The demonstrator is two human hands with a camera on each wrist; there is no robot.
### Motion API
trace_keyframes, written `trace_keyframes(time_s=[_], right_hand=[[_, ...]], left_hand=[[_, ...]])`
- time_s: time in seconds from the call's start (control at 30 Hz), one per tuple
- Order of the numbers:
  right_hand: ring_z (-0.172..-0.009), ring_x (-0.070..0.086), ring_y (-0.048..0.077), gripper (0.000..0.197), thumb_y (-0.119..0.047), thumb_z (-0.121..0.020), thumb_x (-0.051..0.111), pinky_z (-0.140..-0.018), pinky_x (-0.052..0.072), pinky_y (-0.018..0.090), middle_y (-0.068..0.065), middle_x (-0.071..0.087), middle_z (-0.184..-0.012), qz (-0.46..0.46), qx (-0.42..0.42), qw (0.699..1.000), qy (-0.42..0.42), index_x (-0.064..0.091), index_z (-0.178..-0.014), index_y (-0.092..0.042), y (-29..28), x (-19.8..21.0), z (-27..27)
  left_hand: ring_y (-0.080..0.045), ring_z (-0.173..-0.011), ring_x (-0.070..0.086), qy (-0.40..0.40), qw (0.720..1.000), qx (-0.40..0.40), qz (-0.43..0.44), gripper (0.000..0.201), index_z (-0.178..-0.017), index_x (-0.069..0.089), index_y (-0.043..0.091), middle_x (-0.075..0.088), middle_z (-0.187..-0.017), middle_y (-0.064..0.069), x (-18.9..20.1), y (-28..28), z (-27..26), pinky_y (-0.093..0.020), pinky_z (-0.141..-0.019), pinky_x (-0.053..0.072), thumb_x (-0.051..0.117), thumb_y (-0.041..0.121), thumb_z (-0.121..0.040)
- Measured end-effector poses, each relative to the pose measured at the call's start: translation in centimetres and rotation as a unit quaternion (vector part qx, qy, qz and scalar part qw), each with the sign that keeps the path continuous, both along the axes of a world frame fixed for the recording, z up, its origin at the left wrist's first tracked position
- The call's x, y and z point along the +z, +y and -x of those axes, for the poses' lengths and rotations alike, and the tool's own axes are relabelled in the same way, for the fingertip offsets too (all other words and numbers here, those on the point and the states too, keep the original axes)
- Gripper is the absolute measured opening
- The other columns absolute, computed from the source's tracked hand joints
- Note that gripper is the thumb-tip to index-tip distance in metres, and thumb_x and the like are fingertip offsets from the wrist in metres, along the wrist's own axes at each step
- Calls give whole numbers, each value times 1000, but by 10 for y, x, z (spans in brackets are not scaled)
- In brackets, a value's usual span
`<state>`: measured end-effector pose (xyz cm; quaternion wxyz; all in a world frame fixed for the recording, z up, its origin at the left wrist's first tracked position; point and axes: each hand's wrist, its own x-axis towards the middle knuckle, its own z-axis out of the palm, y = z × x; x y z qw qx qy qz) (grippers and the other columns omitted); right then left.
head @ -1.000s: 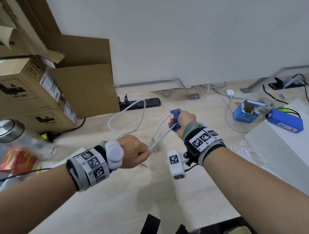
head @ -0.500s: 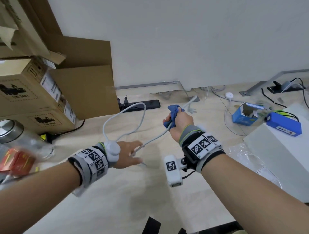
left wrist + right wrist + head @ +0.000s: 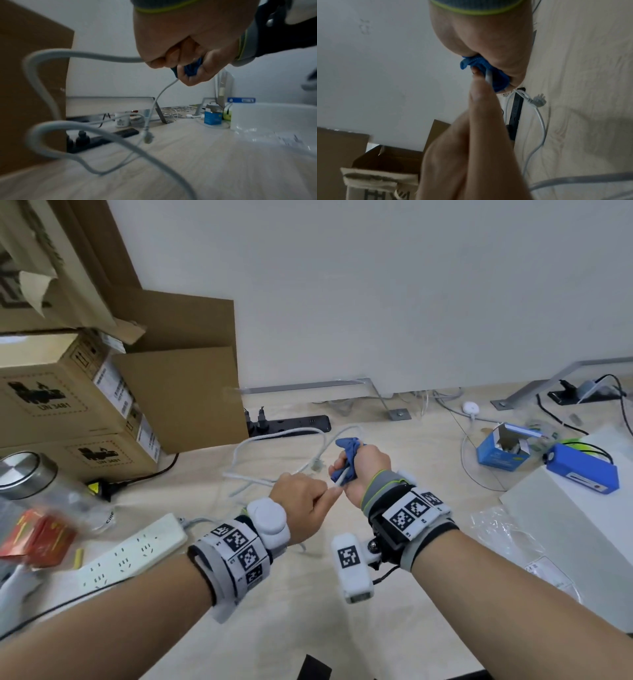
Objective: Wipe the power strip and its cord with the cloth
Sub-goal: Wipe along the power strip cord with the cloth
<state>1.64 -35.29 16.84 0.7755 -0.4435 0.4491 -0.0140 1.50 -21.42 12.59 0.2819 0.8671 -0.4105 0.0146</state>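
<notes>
The white power strip (image 3: 137,549) lies flat on the table at the lower left. Its white cord (image 3: 284,434) loops across the table and rises to my hands. My right hand (image 3: 342,470) grips a blue cloth (image 3: 349,450) wrapped round the cord. Just beside it, my left hand (image 3: 334,491) pinches the cord between thumb and fingers. In the left wrist view the cloth (image 3: 190,69) bulges from the right fist and the plug (image 3: 147,136) dangles below on the cord (image 3: 96,56). In the right wrist view the cord (image 3: 488,78) leaves the cloth (image 3: 481,70) beside the left fingertips (image 3: 477,86).
Stacked cardboard boxes (image 3: 68,405) stand at the left, with a black power strip (image 3: 291,424) behind the hands. A metal-lidded jar (image 3: 27,474) and a red pack (image 3: 37,539) sit at the far left. At the right are a blue carton (image 3: 500,450), a blue battery pack (image 3: 582,470) and a white box (image 3: 565,525).
My left hand let go of the cord lower down, came up and now pinches it right beside the cloth. My right hand drew back toward me. The view dipped, showing the white strip.
</notes>
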Motion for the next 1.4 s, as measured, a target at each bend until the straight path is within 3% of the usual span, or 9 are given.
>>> trace_keyframes(time_s=[0.13, 0.27, 0.43, 0.6, 0.7, 0.77, 0.87, 1.0, 1.4], right_hand=[[-48, 41, 24, 35, -13, -98, 49, -51, 41, 34, 10, 39, -59, 23, 24, 997, 67, 44, -64, -4, -27, 9, 0], [-55, 37, 25, 39, -18, -103, 35, -70, 42, 40, 11, 38, -65, 15, -16, 997, 77, 41, -66, -6, -35, 12, -2], [-52, 34, 22, 39, -10, -102, 36, -81, 40, 33, 10, 35, -61, 42, 4, 996, 72, 43, -63, -7, -43, 12, 6], [-50, 41, 19, 33, -15, -100, 39, -50, 40, 30, 7, 41, -63, 38, -47, 998, 1, 44, -68, -8, -43, 3, 13], [-52, 43, 20, 36, -21, -102, 36, -52, 41, 31, 7, 42, -65, 26, -64, 997, -20, 44, -69, -9, -37, 5, 13], [-52, 40, 23, 41, -27, -103, 36, -56, 41, 35, 8, 39, -62, -8, -66, 998, -20, 43, -67, -9, -38, 8, 12], [-52, 38, 20, 41, -23, -103, 33, -58, 38, 32, 5, 38, -62, -25, -65, 996, -53, 42, -65, -10, -37, 11, 10], [-48, 42, 22, 44, -28, -103, 36, -53, 40, 35, 9, 42, -59, -22, -82, 994, -65, 45, -65, -7, -30, 16, 11], [-63, 61, 20, 29, -28, -100, 45, -61, 50, 31, 9, 62, -70, 119, 31, 990, -70, 57, -80, -10, 30, -17, 22]], left_hand=[[-21, -42, 27, -61, 990, -107, -71, 47, -51, 28, 20, 26, -44, 6, -5, 37, -3, -26, -59, 26, 36, 39, -94], [-22, -40, 27, -60, 981, -134, -123, 52, -51, 29, 19, 24, -43, 5, -11, 57, -2, -26, -52, 29, 28, 45, -95], [-30, -51, 44, -67, 951, -174, -246, 56, -56, 40, 17, 51, -52, -4, -2, 59, 1, -31, -65, 41, 12, 49, -94], [-33, -64, 56, -40, 871, -182, -454, 60, -72, 58, 10, 64, -69, -8, -1, 71, -10, -31, -80, 42, 15, 45, -97], [-29, -74, 60, -4, 853, -112, -509, 47, -95, 60, 19, 68, -87, -3, -1, 69, -14, -33, -82, 47, 23, 48, -97], [-25, -91, 62, 105, 893, -51, -435, 36, -117, 50, 28, 68, -101, 1, -3, 57, -6, -34, -82, 47, 33, 50, -94], [-19, -81, 66, 322, 933, 30, -154, 23, -112, 50, 25, 70, -83, 5, -7, 31, 14, -32, -76, 52, 41, 38, -94], [-16, -60, 53, 302, 941, 136, 71, 24, -90, 63, 13, 56, -63, 3, -6, -1, 21, -36, -66, 47, 45, 28, -96], [-29, -64, 53, 144, 982, 122, 4, 35, -68, 46, 19, 57, -67, -4, 0, -16, 15, -36, -58, 40, 35, 33, -98]])
